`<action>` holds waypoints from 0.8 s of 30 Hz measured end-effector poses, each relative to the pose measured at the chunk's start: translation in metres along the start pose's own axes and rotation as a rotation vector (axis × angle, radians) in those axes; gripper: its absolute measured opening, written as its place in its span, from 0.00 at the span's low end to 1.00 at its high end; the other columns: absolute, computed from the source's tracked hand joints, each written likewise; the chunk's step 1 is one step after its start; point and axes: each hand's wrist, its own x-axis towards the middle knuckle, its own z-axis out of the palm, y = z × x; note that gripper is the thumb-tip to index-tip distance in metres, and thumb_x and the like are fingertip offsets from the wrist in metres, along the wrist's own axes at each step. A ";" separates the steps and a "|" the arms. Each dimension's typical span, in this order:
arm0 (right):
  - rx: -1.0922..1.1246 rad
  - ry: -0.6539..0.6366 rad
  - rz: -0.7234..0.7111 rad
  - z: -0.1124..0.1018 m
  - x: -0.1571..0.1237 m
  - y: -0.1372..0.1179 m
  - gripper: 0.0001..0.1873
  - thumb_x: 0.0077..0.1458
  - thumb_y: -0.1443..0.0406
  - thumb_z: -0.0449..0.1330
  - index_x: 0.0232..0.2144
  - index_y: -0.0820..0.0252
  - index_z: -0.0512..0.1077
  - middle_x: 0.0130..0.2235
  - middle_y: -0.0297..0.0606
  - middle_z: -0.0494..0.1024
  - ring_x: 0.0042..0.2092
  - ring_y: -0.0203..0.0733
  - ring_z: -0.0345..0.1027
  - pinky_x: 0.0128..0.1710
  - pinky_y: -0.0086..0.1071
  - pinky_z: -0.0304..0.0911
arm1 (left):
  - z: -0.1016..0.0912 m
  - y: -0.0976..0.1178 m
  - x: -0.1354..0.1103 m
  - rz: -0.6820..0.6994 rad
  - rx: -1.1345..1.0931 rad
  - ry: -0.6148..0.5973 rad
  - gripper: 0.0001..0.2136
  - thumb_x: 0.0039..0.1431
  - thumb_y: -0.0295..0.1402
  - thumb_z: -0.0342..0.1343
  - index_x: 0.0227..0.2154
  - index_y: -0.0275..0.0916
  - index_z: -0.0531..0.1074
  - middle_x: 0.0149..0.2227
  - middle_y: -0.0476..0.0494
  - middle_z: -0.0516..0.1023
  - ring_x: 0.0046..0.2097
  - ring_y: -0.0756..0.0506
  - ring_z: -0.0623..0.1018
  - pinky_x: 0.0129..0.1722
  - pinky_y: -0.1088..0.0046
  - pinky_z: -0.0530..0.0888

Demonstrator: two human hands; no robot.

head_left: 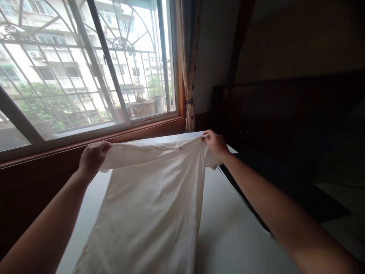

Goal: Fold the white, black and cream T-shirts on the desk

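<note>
1 white short-sleeved T-shirt (151, 190) spread over white table (239, 232): left hand (93, 156), fingers pinching 1 sleeve (116, 156) at table's far left; right hand (214, 144) pinching shoulder (198, 146) at table's far right. Spreading looks mostly done; creases, drooping 2nd sleeve (211, 160) left unsmoothed.

- Cream short-sleeved cloth shirt (151, 190): thin, soft fabric, rumpled into fine creases, mostly matt with a faint sheen along the folds.
- Flat white table (228, 213): smooth, hard-looking surface with a soft, satiny gloss.
- Clear window panes (137, 72): smooth, see-through glass.
- Pale window bars with scrollwork (122, 42): painted metal by their look.
- Long patterned beige curtain (189, 57): matt, gathered cloth.
- Reddish-brown sill (159, 126): wood, slightly glossy.
</note>
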 end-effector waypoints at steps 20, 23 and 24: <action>-0.409 -0.204 -0.103 0.073 -0.073 0.024 0.17 0.63 0.72 0.52 0.50 0.61 0.75 0.52 0.50 0.76 0.54 0.55 0.64 0.52 0.42 0.60 | 0.119 0.013 -0.113 0.170 -0.186 -0.692 0.22 0.61 0.46 0.56 0.54 0.42 0.73 0.53 0.36 0.76 0.47 0.38 0.80 0.49 0.62 0.74; -0.214 -0.418 -0.324 0.068 -0.116 0.000 0.08 0.62 0.70 0.58 0.40 0.59 0.77 0.45 0.45 0.77 0.50 0.50 0.66 0.53 0.41 0.62 | 0.107 0.001 -0.156 0.083 -0.286 -0.715 0.27 0.60 0.49 0.55 0.58 0.41 0.69 0.47 0.37 0.77 0.41 0.39 0.81 0.47 0.59 0.76; -0.107 -0.516 -0.382 0.064 -0.134 -0.010 0.06 0.63 0.68 0.59 0.38 0.58 0.77 0.43 0.42 0.77 0.49 0.49 0.67 0.53 0.40 0.63 | 0.100 -0.003 -0.171 0.042 -0.333 -0.723 0.29 0.61 0.50 0.55 0.61 0.42 0.67 0.46 0.38 0.78 0.39 0.40 0.81 0.46 0.60 0.77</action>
